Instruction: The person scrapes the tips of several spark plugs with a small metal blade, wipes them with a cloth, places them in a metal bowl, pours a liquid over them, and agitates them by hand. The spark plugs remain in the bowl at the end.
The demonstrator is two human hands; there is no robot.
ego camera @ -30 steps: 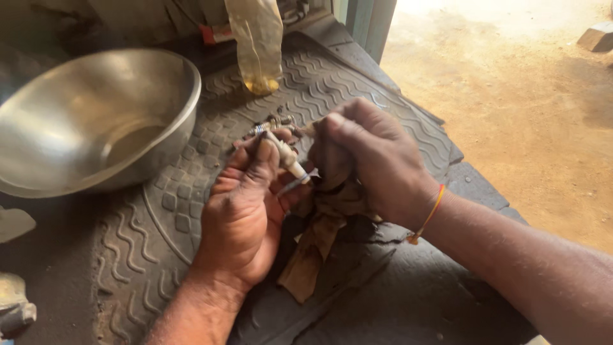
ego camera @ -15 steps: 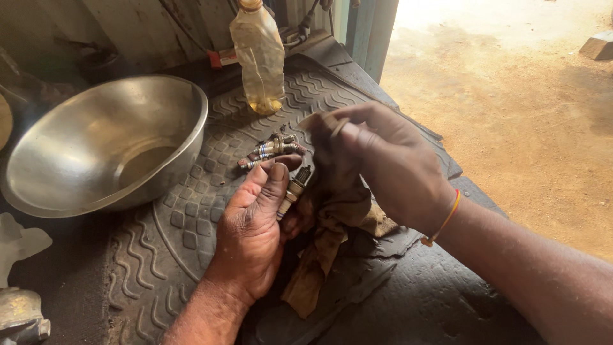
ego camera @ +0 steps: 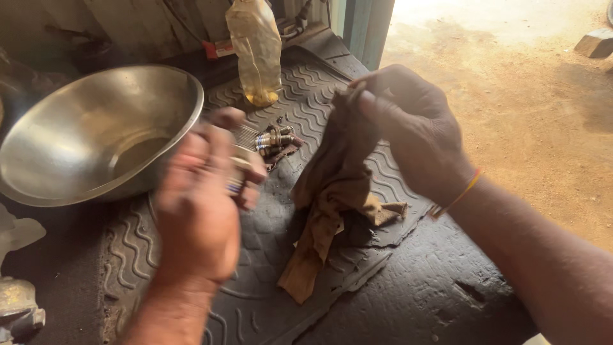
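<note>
Spark plug [ego camera: 237, 167] is sitting blurred in my left hand [ego camera: 203, 203], fingers curling closed around it, though I am unable to tell how firmly. Just beyond that grip, more spark plugs [ego camera: 274, 139] are lying on the ribbed rubber mat [ego camera: 268, 300]. My right hand [ego camera: 408, 128] is pinching a brown rag [ego camera: 332, 191], which is hanging below it onto the mat. Left of the grip, a steel bowl [ego camera: 96, 134] is resting; a plastic bottle [ego camera: 255, 51] is standing beyond.
</note>
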